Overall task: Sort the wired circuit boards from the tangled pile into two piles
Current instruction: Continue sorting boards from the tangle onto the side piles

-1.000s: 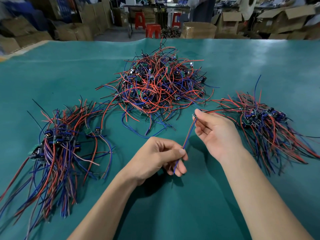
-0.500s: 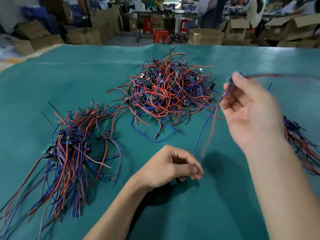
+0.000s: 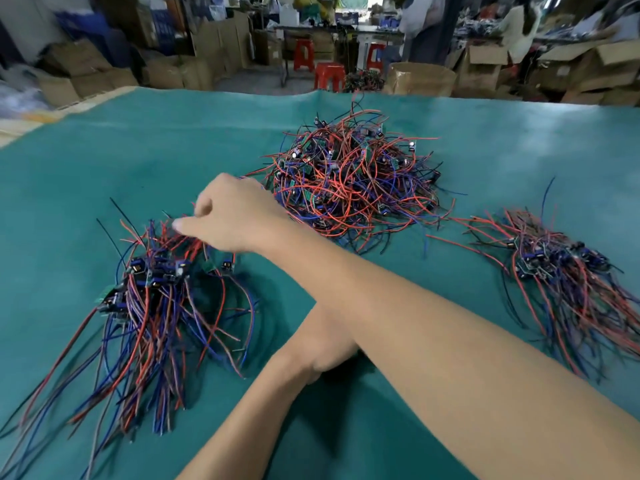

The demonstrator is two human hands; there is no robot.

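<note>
The tangled pile [image 3: 353,181] of red and blue wired circuit boards lies at the table's middle back. One sorted pile [image 3: 152,292] lies at the left and another sorted pile [image 3: 561,271] at the right. My right arm crosses over to the left. My right hand [image 3: 235,220] hovers at the far end of the left pile with curled fingers. Red wires of a wired circuit board [image 3: 194,242] run out from under it; the board itself is hidden. My left hand [image 3: 322,344] rests on the table under my right forearm, its fingers hidden.
The green table cover [image 3: 104,161] spreads across the whole view. Behind its far edge stand cardboard boxes [image 3: 422,79], red stools [image 3: 329,76] and people at other benches.
My right hand swung from the right side, where it held a wired board in the air, across to the left pile. My left hand let go of the wire ends and stayed low.
</note>
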